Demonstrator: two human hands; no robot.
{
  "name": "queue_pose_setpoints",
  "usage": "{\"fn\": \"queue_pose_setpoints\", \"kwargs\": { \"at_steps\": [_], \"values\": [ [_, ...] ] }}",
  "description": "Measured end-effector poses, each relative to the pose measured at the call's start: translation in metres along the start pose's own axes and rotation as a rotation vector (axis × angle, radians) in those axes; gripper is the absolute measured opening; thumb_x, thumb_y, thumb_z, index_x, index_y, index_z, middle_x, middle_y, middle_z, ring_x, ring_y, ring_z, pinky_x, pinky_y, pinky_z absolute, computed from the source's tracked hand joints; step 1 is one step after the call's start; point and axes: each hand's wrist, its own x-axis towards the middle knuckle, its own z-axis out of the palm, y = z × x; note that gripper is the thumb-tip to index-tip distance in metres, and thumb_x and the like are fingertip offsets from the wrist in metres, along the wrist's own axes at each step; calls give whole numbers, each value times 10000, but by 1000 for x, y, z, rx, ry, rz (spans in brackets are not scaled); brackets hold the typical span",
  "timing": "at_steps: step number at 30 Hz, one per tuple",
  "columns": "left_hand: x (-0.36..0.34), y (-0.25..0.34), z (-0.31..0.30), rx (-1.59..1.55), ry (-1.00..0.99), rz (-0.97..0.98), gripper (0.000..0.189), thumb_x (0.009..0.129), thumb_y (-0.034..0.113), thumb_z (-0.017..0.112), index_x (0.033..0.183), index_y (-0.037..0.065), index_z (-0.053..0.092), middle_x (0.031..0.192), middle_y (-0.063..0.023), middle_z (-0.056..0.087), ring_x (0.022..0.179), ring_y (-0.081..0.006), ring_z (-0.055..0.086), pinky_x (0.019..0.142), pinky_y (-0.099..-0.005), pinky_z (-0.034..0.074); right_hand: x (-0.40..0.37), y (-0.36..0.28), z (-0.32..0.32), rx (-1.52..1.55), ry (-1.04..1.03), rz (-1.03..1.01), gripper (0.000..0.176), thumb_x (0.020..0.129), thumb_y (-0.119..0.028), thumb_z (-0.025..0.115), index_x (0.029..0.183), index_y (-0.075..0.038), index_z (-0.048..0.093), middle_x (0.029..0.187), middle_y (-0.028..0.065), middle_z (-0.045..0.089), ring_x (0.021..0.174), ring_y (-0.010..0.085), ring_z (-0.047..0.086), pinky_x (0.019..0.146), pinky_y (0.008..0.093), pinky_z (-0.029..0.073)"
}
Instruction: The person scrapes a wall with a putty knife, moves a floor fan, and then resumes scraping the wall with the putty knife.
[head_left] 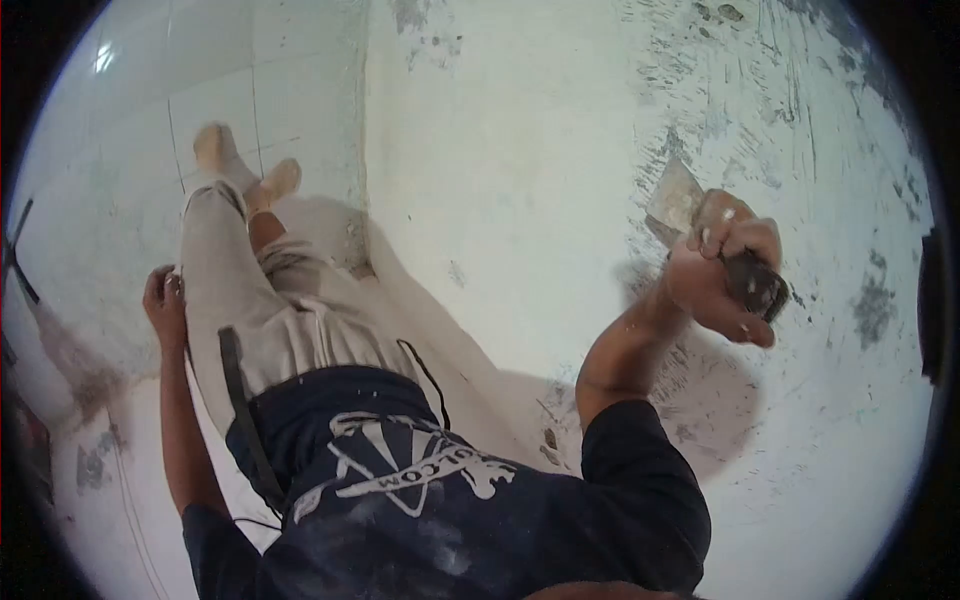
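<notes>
My right hand (725,265) is wrapped round the dark handle of a scraper (677,200), at the right of the head view. Its flat, whitish-smeared blade points up and left, close to the wall (520,150), which has a scratched, patchy surface there. At the left, my left hand (166,298) hangs beside the light trousers with its fingers curled; whether it holds anything is hidden.
Below lies a tiled floor (120,130), where my feet (245,170) stand near the base of the wall. A dark thin-legged object (18,255) is at the far left edge. A dark object (932,305) shows at the right edge.
</notes>
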Motion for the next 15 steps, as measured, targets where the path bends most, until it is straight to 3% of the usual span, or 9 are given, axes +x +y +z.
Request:
{"fn": "queue_pose_setpoints", "kwargs": {
  "at_steps": [2,3,4,6,8,10,11,13,15],
  "values": [
    [28,-22,-19,92,-15,67,168,876,102,480,967,-1,576,829,-42,559,765,-113,512,698,-250,419,-11,23,-10,-297,41,80,617,799,-620,401,738,-9,470,714,89,493,652,183,457,668,412,508],
    [37,-24,-24,131,-10,53,171,876,90,473,979,2,579,835,-42,565,761,-113,516,696,-252,422,-35,27,-25,-507,18,355,656,803,-638,387,743,7,491,680,70,483,631,168,449,595,341,449],
    [49,-31,-32,162,8,39,177,877,78,467,990,5,582,841,-41,570,757,-114,519,695,-254,424,-43,28,-23,-560,85,341,626,804,-611,391,735,4,489,677,68,484,627,168,451,592,339,446],
    [72,-65,-44,167,2,-5,214,872,116,452,1005,0,573,840,-72,577,765,-144,542,676,-273,442,-30,5,-9,-258,78,59,566,805,-556,399,721,-3,486,672,65,485,620,169,454,585,334,441],
    [86,-72,-49,204,-145,-265,242,873,149,451,1035,1,555,872,-81,571,799,-151,548,691,-279,448,-31,12,-10,-319,120,74,507,806,-502,408,707,-10,483,667,61,487,613,169,457,579,330,435],
    [95,-56,-35,292,-270,-406,258,871,167,450,1051,7,542,888,-85,565,824,-154,550,698,-291,456,-36,15,-7,-501,103,146,450,808,-448,416,693,-17,479,661,58,488,606,170,460,573,326,429],
    [108,-70,-37,359,-384,-367,250,869,164,449,1043,9,538,879,-84,566,820,-158,551,694,-296,459,-36,13,-3,-533,95,128,423,808,-421,420,686,-21,478,659,56,489,602,170,461,569,324,426],
    [118,-65,-19,306,-427,-311,244,871,161,456,1051,11,525,868,-76,560,802,-149,547,680,-293,460,-36,12,-4,-458,130,31,369,810,-367,428,672,-28,475,653,52,490,595,170,464,563,320,420],
    [112,-45,-15,282,-498,-244,242,871,157,457,1052,11,521,866,-74,558,794,-147,546,676,-291,459,-43,22,-4,-536,175,111,319,811,-313,437,658,-35,471,648,49,492,588,171,467,557,316,415]
  ]
}}
